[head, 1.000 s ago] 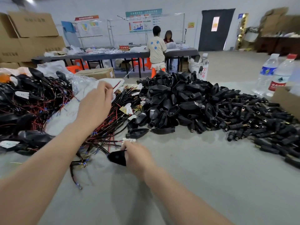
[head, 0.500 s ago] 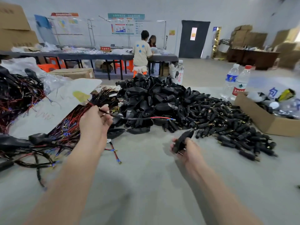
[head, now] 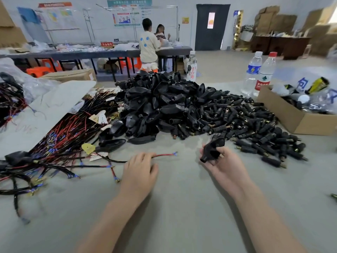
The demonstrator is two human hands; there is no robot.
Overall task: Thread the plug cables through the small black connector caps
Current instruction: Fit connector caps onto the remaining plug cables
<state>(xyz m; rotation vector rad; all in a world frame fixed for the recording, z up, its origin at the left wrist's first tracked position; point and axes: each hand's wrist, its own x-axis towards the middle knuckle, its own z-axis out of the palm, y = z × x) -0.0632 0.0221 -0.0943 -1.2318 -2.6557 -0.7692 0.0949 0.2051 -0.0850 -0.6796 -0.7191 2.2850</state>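
Note:
My left hand (head: 139,172) lies low over the grey table and holds a plug cable (head: 164,155) whose red wire end sticks out to the right with a blue tip. A little to the right, my right hand (head: 221,166) grips a black connector cap (head: 211,149), tilted with its narrow end pointing down-left. The cable tip and the cap are apart. A heap of black caps (head: 164,105) rises behind both hands. Small black plug connectors (head: 255,128) spread out to its right. A tangle of red and black cables (head: 63,139) lies at the left.
An open cardboard box (head: 284,115) with bags stands at the right edge. Two water bottles (head: 259,73) and a third bottle (head: 191,66) stand behind the piles. A grey sheet (head: 45,114) covers part of the cables. Two people work at a far table (head: 91,52).
My left hand has pulled the cable out of the pile and down toward the table's front. My right hand has risen slightly with the cap. The view has panned right.

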